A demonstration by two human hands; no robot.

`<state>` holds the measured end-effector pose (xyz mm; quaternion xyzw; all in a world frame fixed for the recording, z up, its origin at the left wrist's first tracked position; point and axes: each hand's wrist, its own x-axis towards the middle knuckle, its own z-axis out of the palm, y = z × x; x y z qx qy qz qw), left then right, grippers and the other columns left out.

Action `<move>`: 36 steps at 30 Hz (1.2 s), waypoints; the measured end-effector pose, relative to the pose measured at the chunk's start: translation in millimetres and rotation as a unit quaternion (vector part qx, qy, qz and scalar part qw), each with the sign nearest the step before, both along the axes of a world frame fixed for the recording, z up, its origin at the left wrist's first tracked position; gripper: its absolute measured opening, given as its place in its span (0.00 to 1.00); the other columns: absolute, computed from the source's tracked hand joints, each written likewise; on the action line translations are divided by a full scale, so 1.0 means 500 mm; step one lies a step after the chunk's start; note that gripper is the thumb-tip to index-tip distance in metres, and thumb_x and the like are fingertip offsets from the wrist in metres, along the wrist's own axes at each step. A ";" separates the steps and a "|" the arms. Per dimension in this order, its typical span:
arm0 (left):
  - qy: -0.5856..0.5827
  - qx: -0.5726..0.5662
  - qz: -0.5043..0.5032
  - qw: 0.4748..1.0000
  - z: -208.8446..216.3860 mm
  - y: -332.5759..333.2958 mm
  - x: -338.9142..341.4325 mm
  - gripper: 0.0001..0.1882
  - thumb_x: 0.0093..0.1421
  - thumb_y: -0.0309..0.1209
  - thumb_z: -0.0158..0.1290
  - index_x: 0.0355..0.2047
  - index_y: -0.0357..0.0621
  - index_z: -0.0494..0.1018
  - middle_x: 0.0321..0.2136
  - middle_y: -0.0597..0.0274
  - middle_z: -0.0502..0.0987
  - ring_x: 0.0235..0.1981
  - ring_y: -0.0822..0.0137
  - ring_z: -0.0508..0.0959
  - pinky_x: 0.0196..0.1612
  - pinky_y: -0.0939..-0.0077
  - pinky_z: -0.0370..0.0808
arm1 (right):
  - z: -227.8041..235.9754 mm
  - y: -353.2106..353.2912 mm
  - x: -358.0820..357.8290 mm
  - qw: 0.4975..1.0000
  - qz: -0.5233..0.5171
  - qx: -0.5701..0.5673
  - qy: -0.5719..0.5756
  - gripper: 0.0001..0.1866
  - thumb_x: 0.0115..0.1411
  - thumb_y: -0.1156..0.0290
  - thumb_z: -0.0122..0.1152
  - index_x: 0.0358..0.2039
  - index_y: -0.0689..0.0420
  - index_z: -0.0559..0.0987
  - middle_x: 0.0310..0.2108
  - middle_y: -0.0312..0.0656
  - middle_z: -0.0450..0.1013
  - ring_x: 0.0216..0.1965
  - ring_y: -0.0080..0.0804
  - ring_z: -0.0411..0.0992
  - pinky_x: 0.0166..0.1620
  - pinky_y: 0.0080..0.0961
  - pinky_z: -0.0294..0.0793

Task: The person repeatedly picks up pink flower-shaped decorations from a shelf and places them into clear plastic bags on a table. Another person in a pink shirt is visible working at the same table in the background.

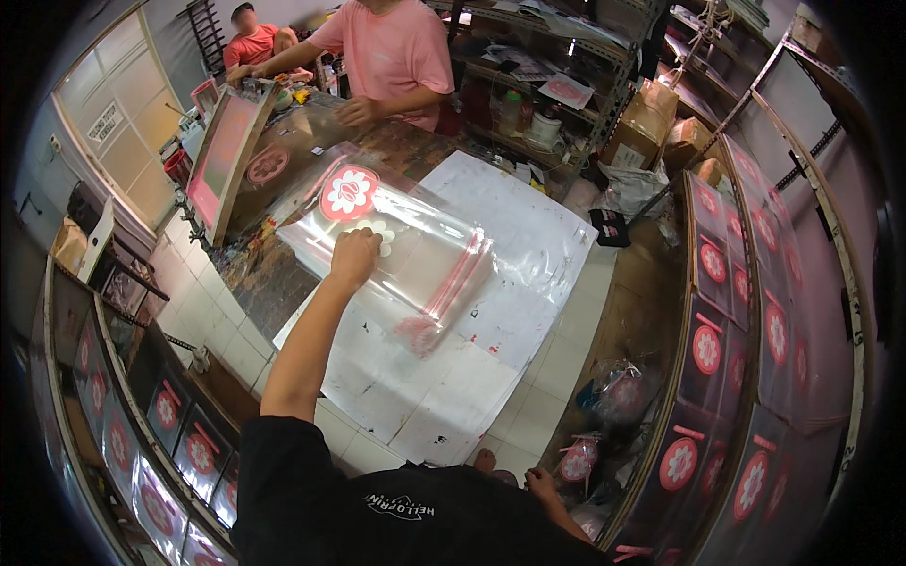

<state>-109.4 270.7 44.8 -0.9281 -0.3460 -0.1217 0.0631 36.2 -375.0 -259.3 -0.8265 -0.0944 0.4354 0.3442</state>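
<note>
My left hand [356,258] reaches over the table with its fingers closed, pinching at a clear plastic bag [434,255] on a stack. Beside the knuckles shows a pale flower print, and just beyond it a red patch with a white flower [350,191]. Red stripes cross the bags toward their right end. The stack lies partly over large white paper sheets [472,377]. My right hand [541,483] hangs low at my right side, fingers loosely apart and seemingly holding nothing. Nearest to it is a clear bag with a pink print [578,460].
Across the table a person in a pink shirt [392,57] holds a tilted screen-printing frame [226,160]; another person [250,42] sits behind. Racks of printed plastic sheets stand at my right [708,349] and left [165,410]. Boxes [642,123] and shelves line the back.
</note>
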 end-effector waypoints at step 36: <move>-0.185 -0.397 -0.178 0.881 -0.045 -0.635 0.085 0.17 0.58 0.22 0.54 0.49 0.32 0.73 0.43 0.47 0.74 0.43 0.53 0.73 0.49 0.62 0.69 | 0.496 -0.170 0.354 0.917 -0.301 0.236 -0.111 0.31 0.59 0.84 0.53 0.65 0.55 0.65 0.65 0.43 0.63 0.47 0.32 0.78 0.50 0.25 0.77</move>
